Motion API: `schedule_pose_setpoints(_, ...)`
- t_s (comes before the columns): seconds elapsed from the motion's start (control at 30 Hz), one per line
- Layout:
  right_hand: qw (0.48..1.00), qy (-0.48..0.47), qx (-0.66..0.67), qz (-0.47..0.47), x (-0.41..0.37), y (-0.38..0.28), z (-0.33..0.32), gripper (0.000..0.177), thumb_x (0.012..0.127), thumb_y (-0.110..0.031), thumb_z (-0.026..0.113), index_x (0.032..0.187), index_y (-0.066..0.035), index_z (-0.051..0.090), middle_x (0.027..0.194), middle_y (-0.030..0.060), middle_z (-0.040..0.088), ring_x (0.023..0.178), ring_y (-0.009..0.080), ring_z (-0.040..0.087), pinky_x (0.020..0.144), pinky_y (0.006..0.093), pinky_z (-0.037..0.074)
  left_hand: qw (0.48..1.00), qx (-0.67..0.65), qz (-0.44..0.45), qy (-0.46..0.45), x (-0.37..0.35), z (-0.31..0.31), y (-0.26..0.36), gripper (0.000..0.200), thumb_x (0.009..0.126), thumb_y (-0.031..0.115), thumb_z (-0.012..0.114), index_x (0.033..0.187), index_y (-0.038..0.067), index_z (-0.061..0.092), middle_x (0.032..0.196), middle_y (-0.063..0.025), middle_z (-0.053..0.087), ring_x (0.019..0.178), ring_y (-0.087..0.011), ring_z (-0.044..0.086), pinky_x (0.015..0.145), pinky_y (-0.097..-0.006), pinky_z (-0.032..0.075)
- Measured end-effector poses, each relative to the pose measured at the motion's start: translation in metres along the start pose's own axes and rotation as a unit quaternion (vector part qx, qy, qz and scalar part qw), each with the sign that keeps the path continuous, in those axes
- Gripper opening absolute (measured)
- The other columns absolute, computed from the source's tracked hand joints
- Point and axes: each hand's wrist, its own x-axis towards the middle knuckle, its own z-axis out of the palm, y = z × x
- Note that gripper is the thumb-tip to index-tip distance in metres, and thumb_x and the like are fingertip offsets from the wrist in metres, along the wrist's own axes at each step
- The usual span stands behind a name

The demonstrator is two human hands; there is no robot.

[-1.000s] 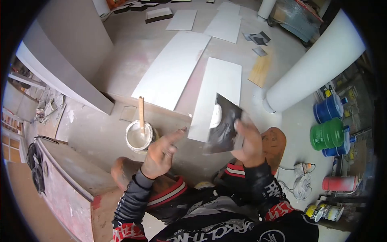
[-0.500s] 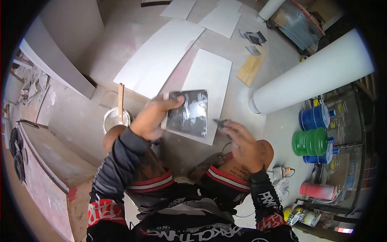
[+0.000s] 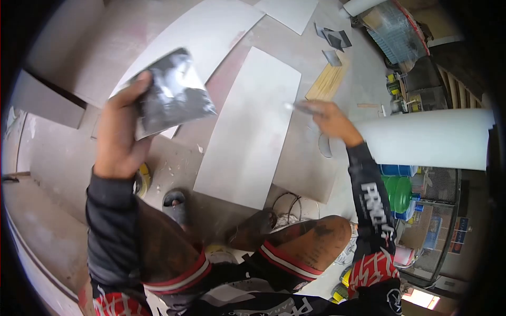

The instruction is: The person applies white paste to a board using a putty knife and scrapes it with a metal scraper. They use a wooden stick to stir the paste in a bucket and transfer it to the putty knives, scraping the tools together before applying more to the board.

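My left hand (image 3: pixel 118 129) grips a dark, shiny square plate (image 3: pixel 171 100) by its left edge, thumb on its face. The plate is raised at the left, tilted, over part of a large white panel. In my right hand (image 3: pixel 334 121) is a narrow putty knife (image 3: pixel 305 108), fingers closed round it, with a small white dab at its tip. The knife's tip is over the right edge of a white rectangular panel (image 3: pixel 247 137) on the floor; whether it touches cannot be made out.
A larger white panel (image 3: pixel 211 26) lies beyond, with another sheet (image 3: pixel 292 13) behind it. Dark sheets (image 3: pixel 336 39) and a wooden board (image 3: pixel 326 81) are at the upper right. A white column (image 3: pixel 427 139) stands at the right, near a green water jug (image 3: pixel 396 192). Cables (image 3: pixel 287 203) lie near my knees.
My left hand has carried the plate up and left, away from the knife. My right hand has moved up, the knife now showing white at its tip. The view has shifted.
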Motion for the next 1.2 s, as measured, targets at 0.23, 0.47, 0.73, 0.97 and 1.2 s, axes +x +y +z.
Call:
schedule_pose_setpoints(0.23, 0.977, 0.058, -0.097, 0.182, 0.122, 0.162, -0.005, 0.045, 0.079, -0.003, 0.047, 0.121, -0.006, 0.061, 0.096, 0.025, 0.066, 0.084, 0.0324, 0.066, 0.082, 0.033, 0.05, 0.994, -0.049, 0.057, 0.073, 0.009, -0.038, 0.02, 0.028, 0.092, 0.017, 0.055, 0.114, 0.0, 0.059, 0.11, -0.0094, 0.064, 0.103, -0.0193, 0.061, 0.093, -0.0334, 0.048)
schedule_pose_setpoints(0.47, 0.959, 0.131, -0.197, 0.158, 0.153, 0.203, 0.011, 0.047, 0.076, -0.003, 0.044, 0.12, -0.005, 0.061, 0.107, 0.0253, 0.062, 0.102, 0.0391, 0.059, 0.093, 0.0414, 0.046, 0.97, 0.083, 0.179, 0.144, -0.008, -0.05, 0.023, 0.038, 0.092, -0.001, 0.048, 0.129, -0.005, 0.05, 0.134, -0.0153, 0.049, 0.12, -0.0253, 0.051, 0.105, -0.0385, 0.042)
schedule_pose_setpoints(0.73, 0.952, 0.141, -0.227, 0.147, 0.129, 0.208, 0.039, 0.045, 0.076, -0.002, 0.048, 0.119, -0.007, 0.061, 0.115, 0.0208, 0.061, 0.107, 0.0366, 0.058, 0.094, 0.0422, 0.045, 0.949, 0.18, 0.179, 0.186, 0.006, -0.046, 0.012, 0.042, 0.09, -0.005, 0.048, 0.132, -0.005, 0.046, 0.133, -0.0158, 0.049, 0.12, -0.0221, 0.051, 0.103, -0.0356, 0.043)
schedule_pose_setpoints(0.97, 0.921, 0.129, -0.236, 0.283, 0.153, 0.201, 0.014, 0.049, 0.077, -0.006, 0.046, 0.124, -0.011, 0.059, 0.111, 0.0225, 0.063, 0.106, 0.0379, 0.059, 0.092, 0.0419, 0.047, 0.918, 0.313, 0.221, 0.097, 0.008, -0.048, 0.012, 0.048, 0.085, -0.004, 0.058, 0.131, -0.005, 0.047, 0.132, -0.0149, 0.05, 0.12, -0.0216, 0.05, 0.103, -0.0355, 0.042)
schedule_pose_setpoints(1.2, 0.924, 0.127, -0.227, 0.28, 0.163, 0.208, 0.019, 0.048, 0.076, -0.007, 0.046, 0.122, -0.01, 0.061, 0.109, 0.0236, 0.063, 0.105, 0.0381, 0.059, 0.094, 0.0417, 0.046, 0.968, 0.058, 0.105, 0.22, 0.014, -0.029, 0.023, 0.052, 0.08, -0.01, 0.058, 0.13, -0.004, 0.048, 0.133, -0.0144, 0.05, 0.122, -0.0223, 0.049, 0.104, -0.0357, 0.041)
